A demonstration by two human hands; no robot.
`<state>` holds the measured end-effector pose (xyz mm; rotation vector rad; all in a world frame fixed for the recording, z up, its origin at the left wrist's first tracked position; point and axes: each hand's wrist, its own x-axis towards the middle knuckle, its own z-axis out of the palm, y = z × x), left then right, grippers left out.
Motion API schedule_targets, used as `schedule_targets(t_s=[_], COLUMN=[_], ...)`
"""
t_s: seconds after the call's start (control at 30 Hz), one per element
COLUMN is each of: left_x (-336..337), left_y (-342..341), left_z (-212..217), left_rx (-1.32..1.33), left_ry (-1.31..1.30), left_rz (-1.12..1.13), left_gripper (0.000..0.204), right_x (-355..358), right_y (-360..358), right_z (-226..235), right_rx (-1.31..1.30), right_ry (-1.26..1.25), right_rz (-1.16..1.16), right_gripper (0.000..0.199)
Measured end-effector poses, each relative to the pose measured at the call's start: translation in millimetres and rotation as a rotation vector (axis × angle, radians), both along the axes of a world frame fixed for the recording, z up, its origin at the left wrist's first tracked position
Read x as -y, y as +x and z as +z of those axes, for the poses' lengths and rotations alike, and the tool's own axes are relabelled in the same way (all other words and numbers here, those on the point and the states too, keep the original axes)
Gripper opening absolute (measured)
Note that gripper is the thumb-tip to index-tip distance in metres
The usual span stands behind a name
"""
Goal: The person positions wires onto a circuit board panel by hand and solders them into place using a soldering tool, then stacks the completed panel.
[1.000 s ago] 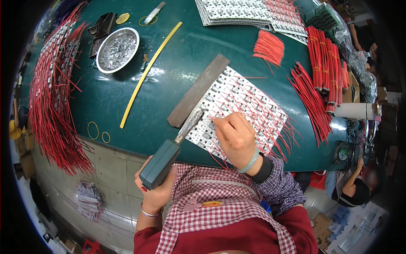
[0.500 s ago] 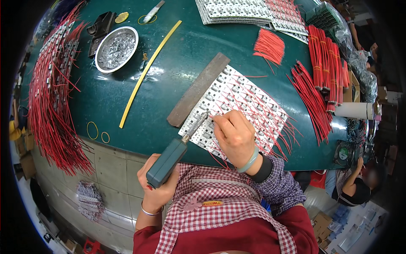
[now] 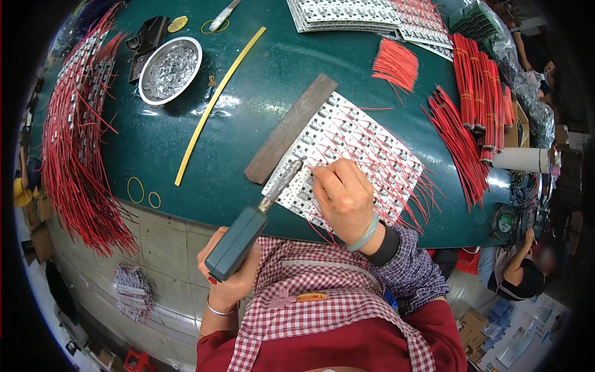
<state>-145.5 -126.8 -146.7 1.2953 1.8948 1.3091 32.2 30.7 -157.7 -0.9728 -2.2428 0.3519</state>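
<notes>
My left hand is wrapped round the dark green handle of a soldering iron. Its crusted metal tip hovers at or just above a white sheet of small circuit boards; contact is hard to tell. My right hand is pinched on the end of a thin red wire, close beside the tip. Many red wires trail over the sheet's right part. Along the sheet's upper left edge lies a flat dark bar.
Left stand a metal bowl of silvery scraps and a wired-board heap. A yellow strip lies between bowl and bar. Cut red wires, wire bundles and stacked board sheets occupy the far right. A co-worker sits at right.
The soldering iron has drawn back slightly to the left, its handle lower and its tip a little farther from my right fingers. My right hand has barely moved.
</notes>
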Motion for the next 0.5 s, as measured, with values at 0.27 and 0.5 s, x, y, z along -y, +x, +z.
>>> schedule_targets(t_s=[0.27, 0.5], left_x=[-1.6, 5.5], left_y=[0.0, -0.2], left_z=[13.2, 11.9], left_rx=[0.052, 0.067], left_ry=[-0.049, -0.011], left_rz=[-0.012, 0.037], left_gripper=[0.022, 0.022], right_x=[0.9, 2.7], right_y=[2.0, 6.1], right_z=[-0.6, 4.6], right_rx=[0.000, -0.035], right_ry=[0.009, 0.044], right_rz=[0.014, 0.081], right_gripper=[0.021, 0.019])
